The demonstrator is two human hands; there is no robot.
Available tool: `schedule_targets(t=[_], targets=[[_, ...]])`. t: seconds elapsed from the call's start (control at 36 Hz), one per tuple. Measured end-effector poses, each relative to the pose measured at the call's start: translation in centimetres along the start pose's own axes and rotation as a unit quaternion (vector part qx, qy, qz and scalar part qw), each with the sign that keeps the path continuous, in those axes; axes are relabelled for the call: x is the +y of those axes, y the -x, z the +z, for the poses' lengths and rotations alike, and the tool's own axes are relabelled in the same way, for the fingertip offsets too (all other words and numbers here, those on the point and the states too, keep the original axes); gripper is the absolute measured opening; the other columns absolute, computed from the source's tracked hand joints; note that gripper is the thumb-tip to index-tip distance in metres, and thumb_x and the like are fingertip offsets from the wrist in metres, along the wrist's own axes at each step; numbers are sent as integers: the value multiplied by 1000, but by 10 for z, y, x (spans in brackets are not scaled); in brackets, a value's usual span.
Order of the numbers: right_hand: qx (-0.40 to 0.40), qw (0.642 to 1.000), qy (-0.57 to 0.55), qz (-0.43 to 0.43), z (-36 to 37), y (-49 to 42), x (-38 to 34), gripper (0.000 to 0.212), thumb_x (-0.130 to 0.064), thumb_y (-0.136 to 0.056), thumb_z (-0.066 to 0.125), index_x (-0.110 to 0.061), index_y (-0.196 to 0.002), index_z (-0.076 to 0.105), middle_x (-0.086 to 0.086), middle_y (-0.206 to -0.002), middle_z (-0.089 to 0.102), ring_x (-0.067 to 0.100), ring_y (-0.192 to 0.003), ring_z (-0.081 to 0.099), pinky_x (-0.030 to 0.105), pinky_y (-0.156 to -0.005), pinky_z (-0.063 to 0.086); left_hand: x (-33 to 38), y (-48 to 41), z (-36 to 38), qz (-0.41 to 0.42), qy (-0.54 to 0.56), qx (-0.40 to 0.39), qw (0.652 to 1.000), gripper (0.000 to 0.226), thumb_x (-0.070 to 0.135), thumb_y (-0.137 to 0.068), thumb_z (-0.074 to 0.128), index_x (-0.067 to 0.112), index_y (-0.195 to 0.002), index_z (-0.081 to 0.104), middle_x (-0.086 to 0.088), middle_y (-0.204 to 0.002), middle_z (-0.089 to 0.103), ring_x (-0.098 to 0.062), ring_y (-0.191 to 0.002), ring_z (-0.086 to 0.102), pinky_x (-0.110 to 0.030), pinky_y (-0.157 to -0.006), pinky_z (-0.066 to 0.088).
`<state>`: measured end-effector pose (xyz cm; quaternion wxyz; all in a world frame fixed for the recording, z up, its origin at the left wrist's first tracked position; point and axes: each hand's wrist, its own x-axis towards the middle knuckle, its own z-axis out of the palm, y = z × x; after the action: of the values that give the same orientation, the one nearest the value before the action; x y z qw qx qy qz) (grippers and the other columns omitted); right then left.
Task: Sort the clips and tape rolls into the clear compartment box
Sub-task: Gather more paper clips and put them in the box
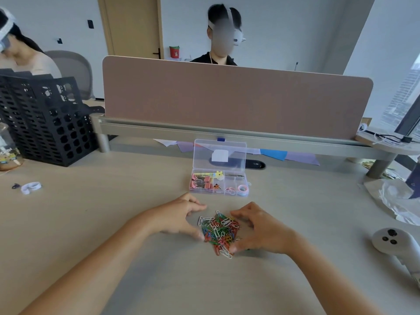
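A heap of coloured paper clips (219,234) lies on the pale worktop (113,212) between two bare hands. The left hand (181,218) cups the pile's nine o'clock side, its grip spread apart with nothing clamped; the lower fingertips there are smeared by blur, so whether they touch the clips cannot be told. The right hand (259,230) curls around the three o'clock side, fingers bent over the heap's edge and thumb low at five o'clock, its grip also apart; the palm hides any clips beneath it. At twelve o'clock from the pile, near but apart, stands the clear compartment box (219,185) with its lid (219,154) raised upright. Pink binder clips (200,181) fill its left compartments, small dark clips (217,186) sit in a middle cell though their kind is too small to tell, and pastel tape rolls (242,189) lie in the right cells. A yellow giraffe-shaped item (219,175) sits in the back row. At three o'clock, well apart, a white controller (395,243) is cut off by the frame edge. At ten o'clock a black mesh organiser (45,119) stands, and a small white loop (30,187) lies near it.
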<state>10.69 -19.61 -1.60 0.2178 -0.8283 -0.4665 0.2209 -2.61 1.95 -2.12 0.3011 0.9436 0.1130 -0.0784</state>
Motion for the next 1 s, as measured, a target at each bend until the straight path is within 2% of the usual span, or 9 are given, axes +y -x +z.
schedule_targets(t=[0.06, 0.14, 0.31, 0.44, 0.56, 0.67, 0.78, 0.92, 1.0], targets=[[2, 1000, 14, -10, 2, 0, -5, 95, -54, -55, 84, -29, -137, 43, -12, -117, 38, 4, -111, 45, 26, -105, 39, 3, -2, 4, 0, 4, -5, 1000, 102, 44, -61, 87, 28, -147, 35, 15, -129, 31, -6, -112, 41, -14, -99, 33], [29, 999, 28, -13, 8, -3, -12, 91, -53, -53, 84, -30, -133, 48, -10, -113, 40, 5, -102, 49, 26, -98, 44, 12, -6, 12, 12, 4, 8, 1000, 105, 40, -57, 90, 27, -147, 36, 13, -125, 34, -7, -110, 45, -14, -96, 36], [82, 995, 52, -9, 6, -14, -17, 59, -48, -60, 83, -31, -113, 63, -10, -97, 51, 1, -74, 46, 14, -65, 36, 26, -16, 12, 30, -11, 53, 998, 80, 37, -58, 90, 24, -130, 59, 3, -110, 50, -9, -92, 49, -25, -83, 45], [96, 995, 27, 16, 4, -21, -17, 44, -38, -61, 85, -29, -102, 71, -10, -94, 59, 3, -73, 52, 15, -66, 43, 35, -21, 7, 20, -11, 72, 997, 54, 34, -62, 89, 27, -112, 71, 8, -83, 58, -10, -75, 52, -22, -62, 39], [104, 993, 41, 23, 2, -26, -20, 29, -30, -66, 82, -26, -93, 73, -13, -81, 57, 5, -73, 53, 18, -67, 46, 38, -26, 8, 14, -9, 84, 996, 35, 30, -66, 86, 24, -99, 76, -1, -80, 69, -13, -66, 54, -26, -59, 40], [95, 994, 53, 22, -2, -30, -23, 19, -26, -68, 80, -25, -86, 75, -14, -65, 57, 2, -61, 52, 13, -56, 40, 41, -30, 5, 16, -29, 103, 994, 29, 29, -68, 85, 23, -95, 77, -3, -75, 68, -17, -64, 54, -27, -57, 43], [90, 993, 75, 25, -6, -33, -21, 17, -23, -72, 76, -23, -89, 75, -9, -70, 64, 2, -59, 51, 12, -55, 39, 42, -30, 2, 16, -46, 125, 991, 18, 28, -73, 81, 19, -88, 77, -3, -64, 59, -20, -57, 46, -25, -49, 35], [99, 992, 76, 30, -10, -35, -17, 14, -17, -75, 71, -19, -88, 76, -4, -74, 69, 2, -56, 51, 8, -51, 36, 35, -32, 3, 28, -66, 134, 988, 16, 30, -77, 78, 15, -83, 74, -6, -68, 64, -25, -61, 53, -34, -58, 51], [99, 992, 75, 31, -11, -35, -17, 14, -18, -76, 72, -19, -90, 76, -5, -76, 69, 6, -62, 55, 13, -56, 42, 34, -32, 2, 35, -67, 129, 989, 14, 29, -79, 77, 16, -84, 74, -5, -69, 65, -26, -65, 58, -35, -62, 53]])
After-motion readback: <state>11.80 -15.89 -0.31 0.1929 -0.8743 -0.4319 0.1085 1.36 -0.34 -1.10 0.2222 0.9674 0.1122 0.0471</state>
